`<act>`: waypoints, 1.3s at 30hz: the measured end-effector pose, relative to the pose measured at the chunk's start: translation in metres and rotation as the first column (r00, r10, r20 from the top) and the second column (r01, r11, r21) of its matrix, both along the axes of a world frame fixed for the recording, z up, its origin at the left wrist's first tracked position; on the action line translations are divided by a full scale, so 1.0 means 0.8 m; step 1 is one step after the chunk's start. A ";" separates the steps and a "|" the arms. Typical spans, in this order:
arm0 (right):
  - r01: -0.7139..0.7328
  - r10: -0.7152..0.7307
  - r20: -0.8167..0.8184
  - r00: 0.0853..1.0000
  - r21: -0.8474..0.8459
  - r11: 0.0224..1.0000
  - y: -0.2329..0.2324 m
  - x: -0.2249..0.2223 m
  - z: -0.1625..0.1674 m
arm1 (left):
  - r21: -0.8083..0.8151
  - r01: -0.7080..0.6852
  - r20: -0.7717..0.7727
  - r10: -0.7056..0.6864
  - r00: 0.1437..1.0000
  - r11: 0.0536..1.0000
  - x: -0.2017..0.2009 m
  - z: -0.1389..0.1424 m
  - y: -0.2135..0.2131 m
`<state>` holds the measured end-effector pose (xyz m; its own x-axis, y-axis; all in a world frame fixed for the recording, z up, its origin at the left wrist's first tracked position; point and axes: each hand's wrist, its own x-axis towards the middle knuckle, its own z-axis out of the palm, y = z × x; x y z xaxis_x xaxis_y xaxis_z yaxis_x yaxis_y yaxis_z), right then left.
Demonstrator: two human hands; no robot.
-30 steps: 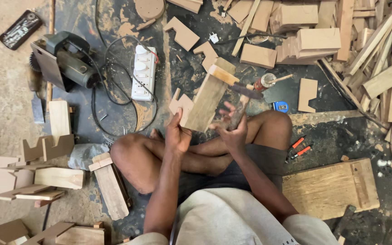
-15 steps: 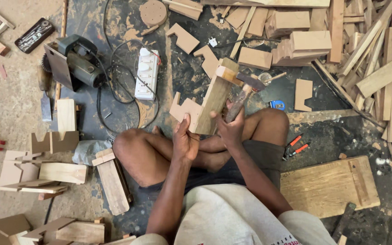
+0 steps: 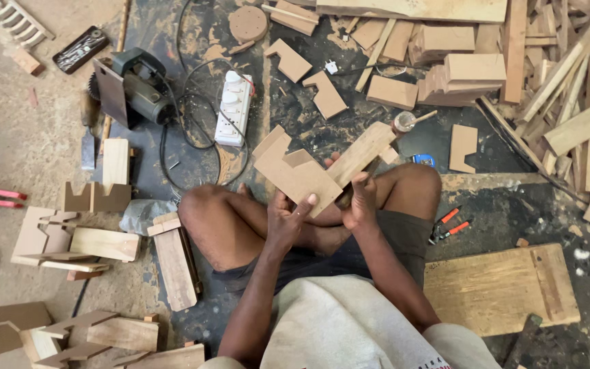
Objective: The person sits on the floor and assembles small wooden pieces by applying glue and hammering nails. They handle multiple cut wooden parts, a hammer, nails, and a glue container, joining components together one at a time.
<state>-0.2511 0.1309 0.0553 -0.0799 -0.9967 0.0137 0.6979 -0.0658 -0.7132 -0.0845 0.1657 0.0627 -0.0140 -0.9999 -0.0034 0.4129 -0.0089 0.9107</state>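
Left hand: I see my left hand (image 3: 287, 217) raised above my crossed legs, fingers and thumb clamped on the lower edge of the notched board (image 3: 293, 171).
Right hand: my right hand (image 3: 361, 199) sits just beside the left, fingers curled shut around the near end of the wooden block (image 3: 365, 152).
Notched board: a flat brown piece with stepped cut-outs along its top edge, held tilted in front of my knees, its right edge touching the block.
Wooden block: a pale, long piece slanting up and to the right from my right hand, lying against the board.
Where the pieces are: both are off the floor, between my knees and the white power strip (image 3: 233, 108).
Floor ahead: a circular saw (image 3: 129, 86) stands left of the power strip, its black cable looping between them.
Floor right: a small blue object (image 3: 423, 159) lies just beyond my right knee, red-handled pliers (image 3: 448, 225) beside my thigh, and a large plywood sheet (image 3: 500, 287) near my hip.
Floor left: more notched cut-outs (image 3: 42, 236) are stacked well apart from my hands.
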 end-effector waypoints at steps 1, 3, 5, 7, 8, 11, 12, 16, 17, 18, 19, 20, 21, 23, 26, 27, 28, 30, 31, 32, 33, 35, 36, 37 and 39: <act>-0.012 0.012 0.012 1.000 0.018 1.000 0.003 0.000 0.001 | -0.007 -0.007 0.081 0.008 0.997 1.000 0.003 0.001 0.005; -0.061 0.061 0.060 0.996 0.001 0.998 0.008 0.000 0.004 | -0.015 -0.022 0.242 0.025 0.970 1.000 0.009 0.003 0.017; -0.101 0.102 0.080 0.992 -0.009 0.995 0.013 0.003 0.009 | -0.043 -0.003 0.258 0.014 0.966 0.999 0.017 0.007 0.028; -0.136 0.136 0.073 0.988 0.000 0.991 0.018 0.007 0.015 | -0.101 -0.012 0.339 0.046 0.940 0.995 0.025 0.012 0.039; -0.158 0.158 0.078 0.984 -0.004 0.987 0.021 0.009 0.018 | -0.150 -0.026 0.410 0.086 0.908 0.988 0.029 0.014 0.043; -0.233 0.234 0.121 0.965 -0.020 0.972 0.027 0.013 0.020 | -0.247 -0.062 0.521 0.187 0.833 0.967 0.038 0.024 0.055; -0.262 0.263 0.156 0.952 -0.026 0.965 0.030 0.013 0.017 | -0.269 -0.074 0.542 0.214 0.813 0.960 0.039 0.028 0.059; -0.281 0.279 0.090 0.956 0.014 0.959 0.032 0.004 -0.009 | -0.596 -0.028 0.617 0.479 0.624 0.803 0.052 0.044 0.076; -0.304 0.296 0.133 0.946 0.042 0.952 0.033 0.001 -0.018 | -0.622 0.002 0.639 0.507 0.579 0.783 0.058 0.047 0.080; -0.324 0.308 0.178 0.934 0.067 0.944 0.034 0.000 -0.028 | -0.646 0.036 0.658 0.532 0.533 0.762 0.064 0.050 0.083; -0.344 0.317 0.222 0.922 0.095 0.934 0.036 -0.002 -0.036 | -0.652 0.039 0.661 0.542 0.518 0.757 0.068 0.052 0.087; -0.344 0.316 0.216 0.924 0.109 0.933 0.038 -0.002 -0.044 | -0.655 0.039 0.665 0.552 0.503 0.755 0.072 0.052 0.090; -0.345 0.316 0.211 0.925 0.117 0.931 0.038 -0.001 -0.050 | -0.662 0.041 0.668 0.564 0.486 0.749 0.075 0.052 0.091; -0.348 0.321 0.202 0.925 0.115 0.930 0.039 0.004 -0.056 | -0.705 -0.050 0.601 0.634 0.487 0.707 0.077 0.050 0.091; -0.334 0.308 0.195 0.931 0.115 0.936 0.039 0.013 -0.052 | -0.708 -0.254 0.508 0.725 0.466 0.659 0.071 0.045 0.090; -0.317 0.291 0.193 0.937 0.123 0.941 0.038 0.016 -0.049 | -0.694 -0.333 0.477 0.753 0.453 0.639 0.068 0.044 0.090; -0.299 0.272 0.191 0.943 0.129 0.945 0.038 0.017 -0.046 | -0.655 -0.353 0.485 0.730 0.481 0.668 0.064 0.043 0.091; -0.332 0.293 0.213 0.932 0.177 0.927 0.037 0.019 -0.042 | -0.569 -0.391 0.496 0.682 0.537 0.723 0.056 0.045 0.098; -0.351 0.306 0.225 0.925 0.201 0.915 0.036 0.019 -0.043 | -0.528 -0.407 0.481 0.657 0.580 0.745 0.050 0.047 0.101; -0.355 0.315 0.213 0.925 0.182 0.917 0.036 0.019 -0.044 | -0.485 -0.421 0.462 0.633 0.621 0.767 0.045 0.050 0.106; -0.359 0.326 0.201 0.924 0.163 0.919 0.036 0.018 -0.047 | -0.440 -0.433 0.439 0.610 0.660 0.786 0.038 0.053 0.111; -0.404 0.378 0.179 0.909 0.144 0.904 0.035 0.017 -0.055 | -0.350 -0.492 0.308 0.594 0.743 0.797 0.025 0.059 0.120; -0.430 0.404 0.178 0.897 0.147 0.891 0.035 0.018 -0.059 | -0.299 -0.518 0.236 0.588 0.774 0.802 0.019 0.062 0.123; -0.462 0.437 0.178 0.882 0.137 0.876 0.035 0.018 -0.062 | -0.343 -0.522 0.317 0.620 0.718 0.781 0.017 0.063 0.128; -0.522 0.500 0.195 0.843 0.077 0.850 0.035 0.019 -0.070 | -0.433 -0.520 0.463 0.677 0.572 0.736 0.014 0.063 0.134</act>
